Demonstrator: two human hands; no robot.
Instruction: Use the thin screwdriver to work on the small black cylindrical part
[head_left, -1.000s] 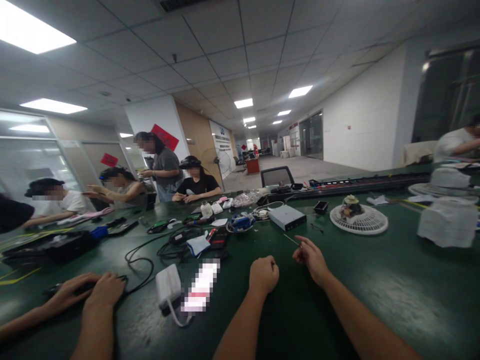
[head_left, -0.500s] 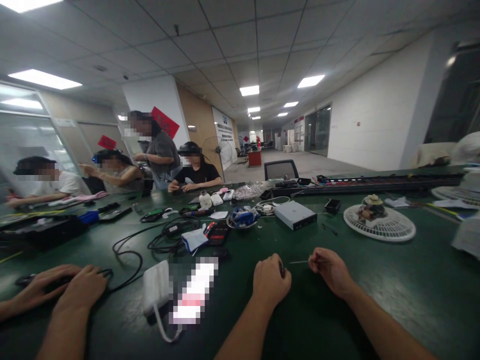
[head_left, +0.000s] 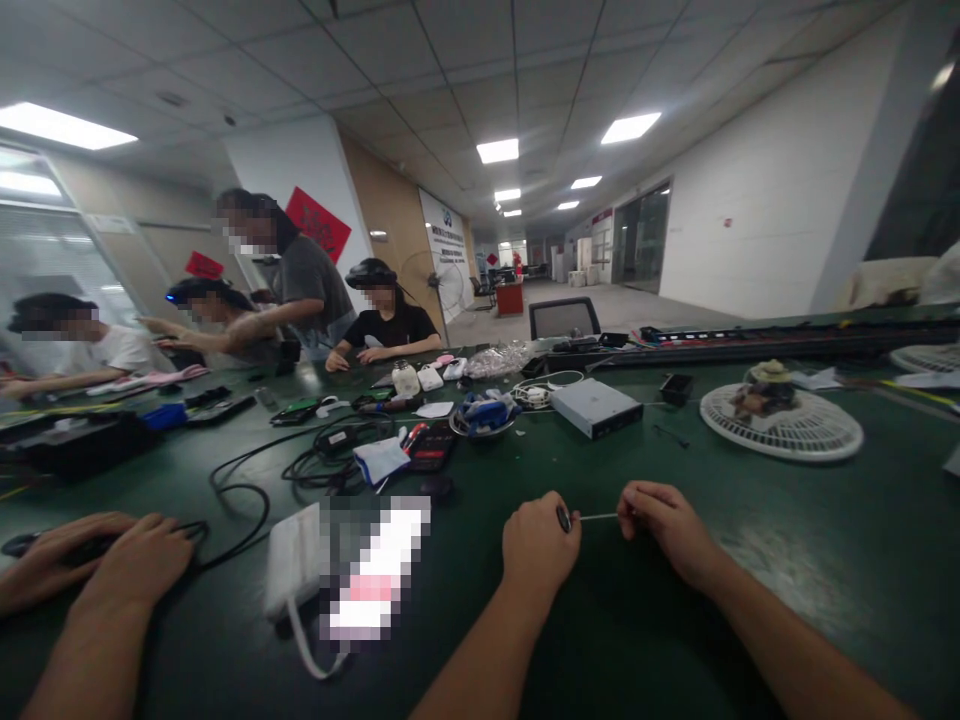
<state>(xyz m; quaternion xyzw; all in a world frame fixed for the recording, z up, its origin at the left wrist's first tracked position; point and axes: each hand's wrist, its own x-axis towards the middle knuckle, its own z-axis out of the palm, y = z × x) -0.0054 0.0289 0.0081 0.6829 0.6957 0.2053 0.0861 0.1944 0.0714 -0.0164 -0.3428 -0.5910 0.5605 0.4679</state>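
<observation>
Head view: the left hand (head_left: 538,550) was curled round a dark piece (head_left: 563,519); the right hand (head_left: 670,522) pinched a thin rod (head_left: 598,516), its tip at this piece — whether joined, I could not tell.

on grn. tbl. (head_left: 457,590): gry. metal box (head_left: 596,408), wht. fan grille (head_left: 795,435) to its rt., wht. adapter (head_left: 292,560) nr. blk. cables (head_left: 339,438); mesh chair (head_left: 565,317) behind.

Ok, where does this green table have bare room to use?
Free: tabletop between the mouse-shaped object and left hand, and between the right hand and white grille. Crowded: farther back, from the white cloth past the blue bundle to the gray box.
</observation>
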